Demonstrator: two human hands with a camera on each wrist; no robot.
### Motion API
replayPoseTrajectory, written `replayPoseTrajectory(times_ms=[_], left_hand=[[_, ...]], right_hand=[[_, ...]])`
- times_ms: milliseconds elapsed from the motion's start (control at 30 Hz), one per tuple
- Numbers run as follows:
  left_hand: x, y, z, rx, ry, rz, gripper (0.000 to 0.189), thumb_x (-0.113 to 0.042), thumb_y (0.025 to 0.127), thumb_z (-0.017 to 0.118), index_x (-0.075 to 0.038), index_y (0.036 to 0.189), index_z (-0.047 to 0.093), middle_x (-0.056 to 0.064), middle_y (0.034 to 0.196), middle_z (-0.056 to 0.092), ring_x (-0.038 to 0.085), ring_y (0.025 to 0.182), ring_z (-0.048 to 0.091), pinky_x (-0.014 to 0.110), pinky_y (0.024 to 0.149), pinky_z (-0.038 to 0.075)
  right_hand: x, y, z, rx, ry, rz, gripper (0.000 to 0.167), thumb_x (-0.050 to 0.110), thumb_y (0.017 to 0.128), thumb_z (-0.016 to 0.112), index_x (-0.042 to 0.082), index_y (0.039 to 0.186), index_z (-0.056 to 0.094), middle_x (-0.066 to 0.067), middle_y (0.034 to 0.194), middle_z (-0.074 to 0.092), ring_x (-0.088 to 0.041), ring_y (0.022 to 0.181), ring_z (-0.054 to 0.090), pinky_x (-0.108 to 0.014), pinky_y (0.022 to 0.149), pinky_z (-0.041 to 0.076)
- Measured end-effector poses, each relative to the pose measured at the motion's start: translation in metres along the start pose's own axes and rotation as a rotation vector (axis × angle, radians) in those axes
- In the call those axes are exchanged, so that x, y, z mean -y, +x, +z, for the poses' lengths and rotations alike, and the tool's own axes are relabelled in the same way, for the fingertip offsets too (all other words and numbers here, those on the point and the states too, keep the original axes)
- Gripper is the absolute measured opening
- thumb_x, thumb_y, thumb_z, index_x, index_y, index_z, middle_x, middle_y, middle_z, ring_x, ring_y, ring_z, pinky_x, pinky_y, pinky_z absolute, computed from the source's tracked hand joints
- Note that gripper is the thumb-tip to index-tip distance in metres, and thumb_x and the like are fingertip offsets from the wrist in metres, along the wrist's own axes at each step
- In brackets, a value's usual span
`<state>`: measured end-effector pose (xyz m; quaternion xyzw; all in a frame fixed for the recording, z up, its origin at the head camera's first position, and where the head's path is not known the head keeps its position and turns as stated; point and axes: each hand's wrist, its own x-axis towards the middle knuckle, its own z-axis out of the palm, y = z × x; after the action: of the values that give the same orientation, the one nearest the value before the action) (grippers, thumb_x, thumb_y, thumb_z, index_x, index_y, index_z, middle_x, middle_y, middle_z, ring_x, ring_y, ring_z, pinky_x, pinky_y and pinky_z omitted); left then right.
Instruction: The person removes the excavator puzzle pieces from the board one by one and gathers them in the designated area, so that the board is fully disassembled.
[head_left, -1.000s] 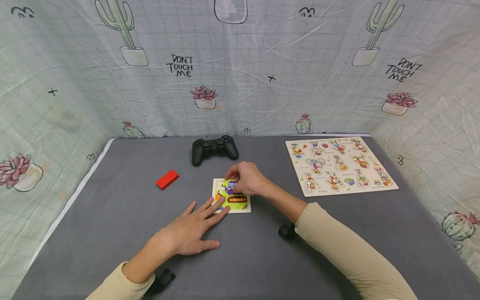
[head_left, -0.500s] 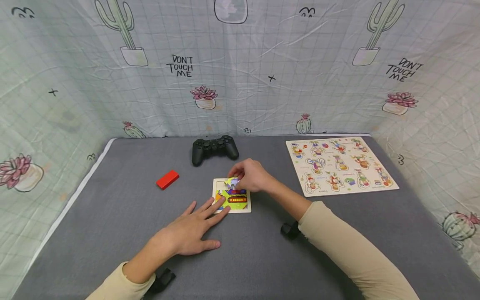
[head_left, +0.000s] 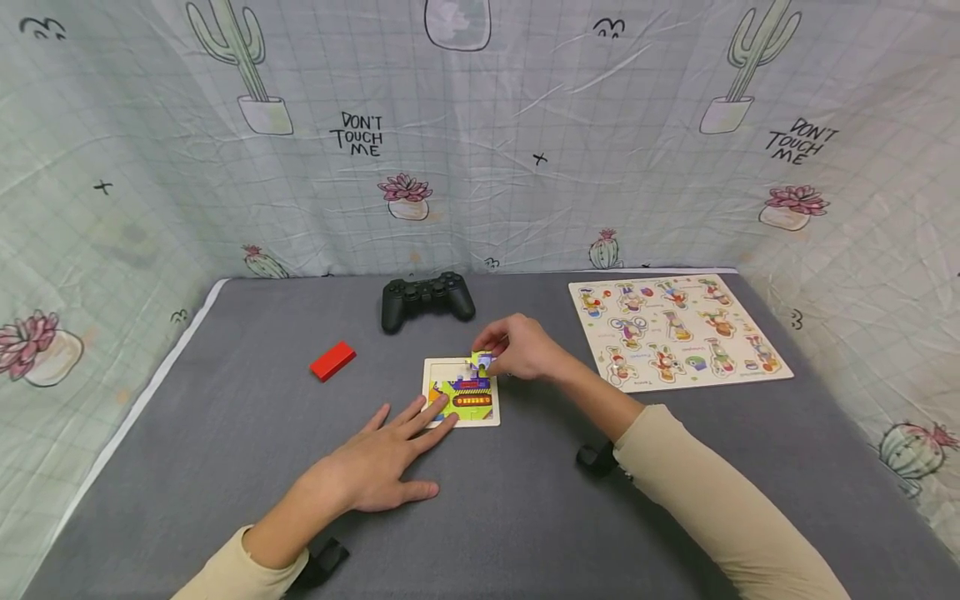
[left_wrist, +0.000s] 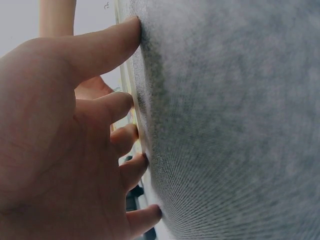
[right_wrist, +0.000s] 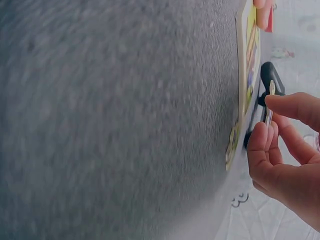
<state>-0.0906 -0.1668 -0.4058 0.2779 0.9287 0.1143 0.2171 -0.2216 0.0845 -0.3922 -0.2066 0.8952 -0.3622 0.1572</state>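
A small square jigsaw puzzle (head_left: 487,421) with a pale wooden frame lies at the middle of the table, a tracked vehicle pictured on its lower half. Its upper left shows bare pale backing. My right hand (head_left: 519,346) pinches a yellow-green and purple puzzle piece (head_left: 482,362) between thumb and fingers, over the frame's upper right. In the right wrist view the piece (right_wrist: 272,87) appears edge-on, raised above the puzzle. My left hand (head_left: 382,462) lies palm down with fingers spread, fingertips on the puzzle's lower left and thumb on the cloth.
A black game controller (head_left: 427,298) lies behind the puzzle, and a red block (head_left: 333,362) to its left. At the back right rests a large board (head_left: 652,333) with cartoon animal figures. A printed curtain (head_left: 480,167) encloses the grey table (head_left: 247,450).
My right hand has drawn the puzzle piece up out of the upper part of the puzzle and to the right, baring pale backing. The left hand has stayed in place.
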Motion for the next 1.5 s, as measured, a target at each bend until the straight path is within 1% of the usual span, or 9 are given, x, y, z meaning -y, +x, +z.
replayPoseTrajectory(times_ms=[200,467,700,933,1033,1300,1500], left_hand=[[0.000,-0.001,0.000,0.003,-0.001,0.006,0.087,-0.056,0.096,0.068,-0.030,0.167,0.025,-0.005,0.177,0.007,0.027,0.164,0.008,0.067,0.127,0.009],[0.001,-0.001,0.000,-0.016,-0.006,0.031,0.087,-0.057,0.097,0.067,-0.028,0.167,0.025,-0.003,0.177,0.007,0.030,0.164,0.009,0.069,0.125,0.012],[0.001,-0.002,0.002,-0.013,-0.004,0.015,0.087,-0.056,0.097,0.067,-0.029,0.167,0.025,-0.004,0.177,0.008,0.028,0.164,0.009,0.067,0.127,0.012],[0.002,-0.004,0.004,-0.018,-0.012,0.015,0.087,-0.055,0.097,0.068,-0.029,0.167,0.025,-0.004,0.177,0.007,0.029,0.164,0.009,0.069,0.126,0.011],[0.001,-0.004,0.004,-0.020,-0.012,0.019,0.087,-0.054,0.097,0.068,-0.029,0.167,0.025,-0.004,0.177,0.007,0.029,0.164,0.008,0.069,0.126,0.011],[0.001,-0.002,0.003,-0.018,-0.005,0.024,0.087,-0.055,0.097,0.067,-0.029,0.167,0.024,-0.005,0.177,0.005,0.028,0.164,0.008,0.069,0.126,0.011],[0.002,-0.002,0.002,-0.023,-0.007,0.032,0.087,-0.055,0.097,0.068,-0.028,0.167,0.024,-0.004,0.177,0.006,0.029,0.164,0.008,0.069,0.126,0.011]], right_hand=[[-0.009,-0.006,-0.009,-0.011,0.013,0.012,0.033,-0.002,0.080,0.081,0.008,0.111,0.080,-0.005,0.102,0.076,-0.016,0.092,0.068,-0.029,0.080,0.057],[-0.026,-0.011,-0.022,-0.008,0.029,0.005,0.034,-0.003,0.079,0.080,0.008,0.112,0.079,-0.006,0.105,0.077,-0.018,0.092,0.069,-0.030,0.079,0.057],[-0.031,-0.017,-0.031,-0.016,0.022,0.033,0.035,-0.005,0.081,0.079,0.007,0.113,0.079,-0.008,0.108,0.076,-0.021,0.096,0.069,-0.033,0.082,0.057],[-0.040,-0.021,-0.033,-0.011,0.028,0.047,0.037,-0.008,0.078,0.077,0.005,0.113,0.078,-0.010,0.109,0.076,-0.022,0.096,0.067,-0.034,0.083,0.056],[-0.044,-0.023,-0.036,-0.013,0.020,0.056,0.038,-0.009,0.077,0.076,0.004,0.112,0.078,-0.010,0.107,0.076,-0.021,0.094,0.067,-0.033,0.082,0.055],[-0.054,-0.025,-0.041,-0.013,0.008,0.095,0.035,-0.010,0.073,0.078,0.004,0.106,0.078,-0.010,0.096,0.073,-0.018,0.086,0.064,-0.029,0.076,0.052],[-0.054,-0.025,-0.042,-0.006,-0.009,0.107,0.034,-0.008,0.074,0.078,0.004,0.105,0.078,-0.009,0.094,0.073,-0.018,0.085,0.063,-0.029,0.075,0.051]])
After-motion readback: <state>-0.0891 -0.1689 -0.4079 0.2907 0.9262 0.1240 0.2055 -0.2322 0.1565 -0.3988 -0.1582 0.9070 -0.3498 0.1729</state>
